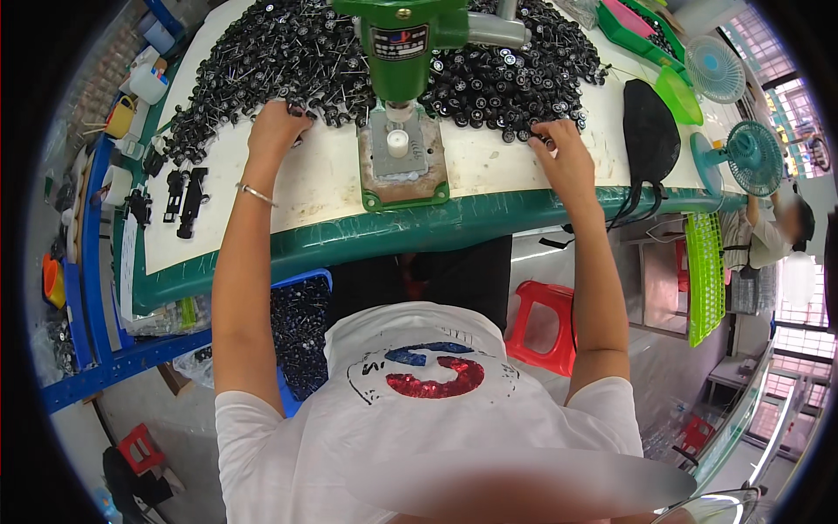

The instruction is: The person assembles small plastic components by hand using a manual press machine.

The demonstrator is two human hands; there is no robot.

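A big heap of small black wheels, many with thin metal axles (262,61), spreads across the white tabletop. At the heap's left front edge my left hand (276,131) is closed, its fingertips on a small black wheel piece (298,112). To the right, my right hand (569,164) bends thumb and fingers together around a small black wheel (548,142) by the loose wheels (489,96). Between my hands stands a green bench press (401,52). Under its head, a white round piece (397,142) sits on a grey metal plate (381,157).
Black plastic parts (192,201) lie at the table's left. A black cap-like cloth item with straps (650,131) rests on the right, near teal fans (754,157). Below are a blue bin (301,332) of parts and a red stool (541,327). Another person (768,231) is at far right.
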